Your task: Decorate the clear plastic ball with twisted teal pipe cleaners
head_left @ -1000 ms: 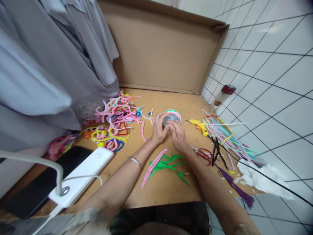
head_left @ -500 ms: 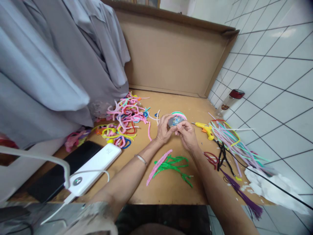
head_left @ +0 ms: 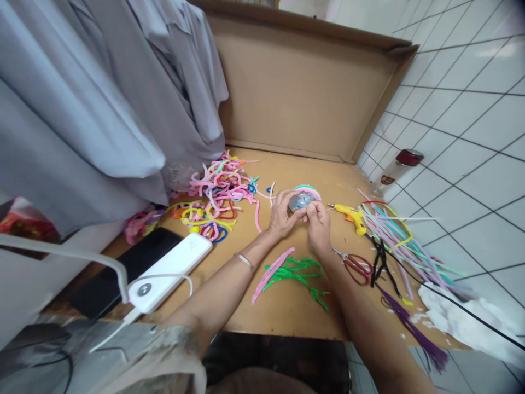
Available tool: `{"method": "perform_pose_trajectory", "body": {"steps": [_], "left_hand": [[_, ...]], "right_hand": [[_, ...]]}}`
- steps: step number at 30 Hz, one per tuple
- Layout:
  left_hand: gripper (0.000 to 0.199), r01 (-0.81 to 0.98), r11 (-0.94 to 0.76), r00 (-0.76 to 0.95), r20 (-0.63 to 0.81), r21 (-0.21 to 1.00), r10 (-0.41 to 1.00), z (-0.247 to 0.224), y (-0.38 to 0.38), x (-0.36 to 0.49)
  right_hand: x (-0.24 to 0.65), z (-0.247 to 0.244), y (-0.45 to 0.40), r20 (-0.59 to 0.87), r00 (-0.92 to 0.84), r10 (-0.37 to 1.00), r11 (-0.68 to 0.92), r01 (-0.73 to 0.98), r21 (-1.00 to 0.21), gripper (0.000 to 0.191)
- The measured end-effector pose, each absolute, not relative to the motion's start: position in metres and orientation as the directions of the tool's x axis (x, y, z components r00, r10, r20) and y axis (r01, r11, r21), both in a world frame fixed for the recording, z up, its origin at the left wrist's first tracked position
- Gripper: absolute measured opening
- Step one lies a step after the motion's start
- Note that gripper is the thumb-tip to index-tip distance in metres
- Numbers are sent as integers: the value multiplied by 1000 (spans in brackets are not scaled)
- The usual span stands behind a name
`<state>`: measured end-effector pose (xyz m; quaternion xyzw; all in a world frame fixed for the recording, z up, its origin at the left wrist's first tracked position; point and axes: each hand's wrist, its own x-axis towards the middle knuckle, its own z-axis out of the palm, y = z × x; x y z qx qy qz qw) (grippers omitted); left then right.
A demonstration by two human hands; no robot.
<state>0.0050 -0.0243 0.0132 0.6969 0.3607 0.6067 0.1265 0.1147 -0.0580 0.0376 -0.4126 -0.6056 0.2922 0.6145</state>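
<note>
My left hand (head_left: 282,213) is closed around the left edge of a round disc (head_left: 302,201). Its face is grey and shiny with blue specks, and bands of pink and green pipe cleaner show along the far rim. At the near right edge of this disc, my right hand (head_left: 318,221) pinches with thumb and fingers; the exact spot between the fingertips is hidden. Just below the hands on the table lie a bundle of green pipe cleaners (head_left: 297,276) and a pink fuzzy strip (head_left: 274,273).
A tangled heap of coloured pipe cleaners (head_left: 223,183) lies left. A white power bank (head_left: 174,271) rests beside a black object (head_left: 127,271). Right are a yellow glue gun (head_left: 350,216), red-handled scissors (head_left: 359,268), straight pipe cleaners (head_left: 400,241), a purple tassel (head_left: 414,328) and a bottle (head_left: 396,169).
The whole view has shifted slightly, so things sit further right. More of the scissors shows beside my right forearm. Both hands keep their hold on the disc, with the right fingers slightly changed.
</note>
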Motion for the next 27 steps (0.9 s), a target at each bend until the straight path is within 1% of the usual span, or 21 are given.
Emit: {"method": "perform_pose_trajectory", "body": {"steps": [3, 6, 8, 13, 17, 19, 22, 24, 25, 27], "left_hand": [[57, 333, -695, -44, 747, 637, 664, 11, -22, 4], [51, 318, -632, -210, 702, 707, 680, 8, -16, -2], [48, 342, -595, -293, 684, 728, 668, 6, -11, -8], [44, 395, -531, -380, 660, 750, 649, 2, -1, -17], [35, 374, -493, -421, 617, 786, 665, -5, 7, -17], [30, 366, -451, -441, 579, 814, 686, -8, 10, -19], [23, 370, -396, -469, 537, 840, 701, -8, 15, -23], [16, 386, -367, -481, 524, 846, 703, -5, 19, -26], [17, 396, -347, -488, 515, 850, 705, -2, 22, -28], [25, 414, -301, -501, 491, 859, 713, 4, 27, -31]], "right_hand": [[117, 42, -64, 561, 117, 820, 516, 276, -811, 35], [120, 42, -66, 560, 119, 820, 498, 334, -800, 34], [122, 39, -65, 543, 123, 831, 474, 353, -806, 34], [122, 33, -63, 572, 189, 798, 428, 492, -758, 42], [123, 31, -64, 598, 231, 767, 414, 535, -737, 47], [125, 29, -63, 625, 285, 727, 404, 558, -725, 44], [131, 24, -59, 678, 356, 642, 399, 600, -693, 33], [135, 20, -55, 710, 351, 611, 408, 628, -662, 24], [137, 18, -54, 724, 332, 605, 418, 641, -644, 19], [139, 15, -51, 747, 266, 609, 446, 664, -600, 15]]}}
